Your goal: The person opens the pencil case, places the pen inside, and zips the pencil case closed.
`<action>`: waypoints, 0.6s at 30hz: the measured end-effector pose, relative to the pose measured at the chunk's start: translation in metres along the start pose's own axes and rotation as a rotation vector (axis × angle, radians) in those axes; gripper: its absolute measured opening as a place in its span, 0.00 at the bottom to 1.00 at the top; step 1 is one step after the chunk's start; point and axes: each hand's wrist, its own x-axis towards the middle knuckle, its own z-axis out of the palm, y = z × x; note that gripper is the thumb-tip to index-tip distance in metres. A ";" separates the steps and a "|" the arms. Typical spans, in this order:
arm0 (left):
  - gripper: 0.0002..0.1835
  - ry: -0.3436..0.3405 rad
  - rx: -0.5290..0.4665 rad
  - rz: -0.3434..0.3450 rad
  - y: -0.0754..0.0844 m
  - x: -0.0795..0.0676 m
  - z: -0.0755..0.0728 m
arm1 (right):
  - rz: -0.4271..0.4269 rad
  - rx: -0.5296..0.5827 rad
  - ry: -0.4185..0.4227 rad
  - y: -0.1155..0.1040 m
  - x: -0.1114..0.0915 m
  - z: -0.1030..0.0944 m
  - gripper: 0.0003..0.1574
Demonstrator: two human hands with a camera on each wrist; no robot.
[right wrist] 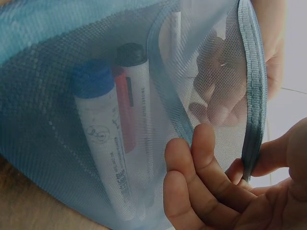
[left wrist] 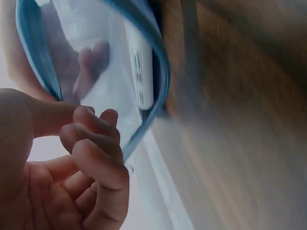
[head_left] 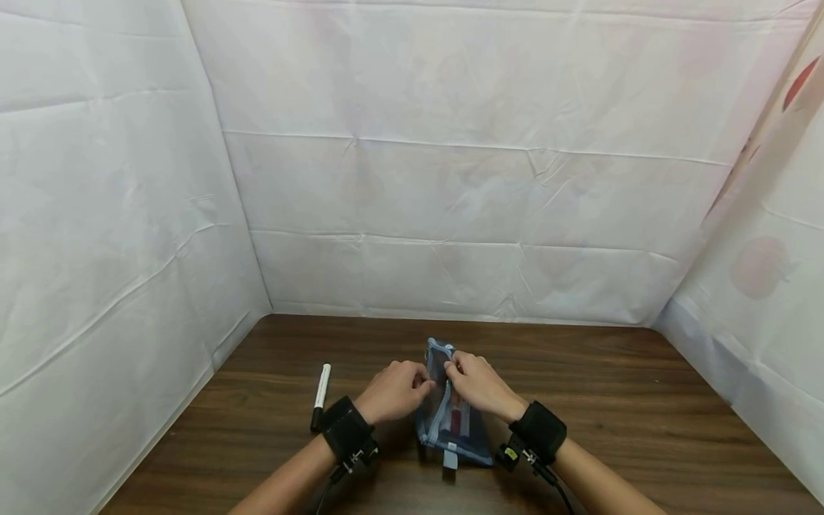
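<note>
A blue mesh zip pouch (head_left: 444, 415) stands on the table between both hands, its zippered mouth parted. My left hand (head_left: 398, 390) pinches the mouth's edge on the left, fingers curled. On the other side my right hand (head_left: 479, 385) pinches the zipper edge (right wrist: 254, 96) between thumb and finger. Through the mesh I see a blue-capped marker (right wrist: 98, 129), a black-capped marker (right wrist: 139, 86) and something red (right wrist: 125, 120) between them. The left wrist view shows a white marker (left wrist: 139, 67) inside the mouth.
A white marker with a black end (head_left: 322, 393) lies on the table, left of my left hand. The dark wooden table (head_left: 611, 400) is bordered by white cloth walls (head_left: 450, 179) at the back and sides. A small tag (head_left: 450, 460) hangs from the pouch's near end.
</note>
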 end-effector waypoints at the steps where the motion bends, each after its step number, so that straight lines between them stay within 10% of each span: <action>1: 0.10 0.008 0.010 -0.007 -0.002 -0.001 -0.002 | -0.002 0.002 -0.001 0.000 0.000 0.000 0.18; 18: 0.25 0.113 0.273 -0.169 -0.041 -0.011 -0.044 | -0.037 -0.045 -0.003 0.004 -0.005 -0.004 0.19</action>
